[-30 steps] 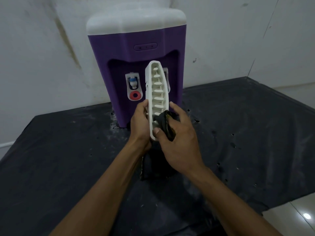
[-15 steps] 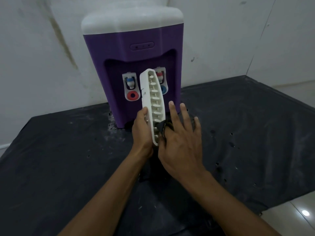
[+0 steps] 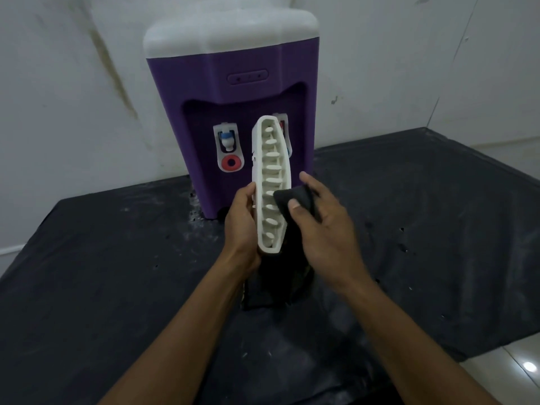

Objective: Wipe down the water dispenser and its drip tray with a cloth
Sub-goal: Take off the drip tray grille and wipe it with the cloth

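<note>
A purple water dispenser [image 3: 233, 80] with a white top stands at the back of the table against the wall. In front of it, my left hand [image 3: 241, 226] holds the white slotted drip tray [image 3: 270, 182] on end, slots facing me. My right hand [image 3: 321, 232] pinches a dark cloth [image 3: 295, 197] against the tray's right edge, thumb on top of the fabric. The rest of the cloth hangs down below the tray between my wrists. The tray hides most of the dispenser's right tap; the left tap [image 3: 229, 153] with a red ring shows.
The table is covered with a black sheet [image 3: 102, 273] marked by white specks and small holes. White walls meet in a corner behind and to the right. Tiled floor [image 3: 514, 366] shows past the table's front right corner.
The tray has been lifted slightly and my right hand has closed again on the cloth, shifting it higher up the tray's right side after spreading flat half a second ago.
</note>
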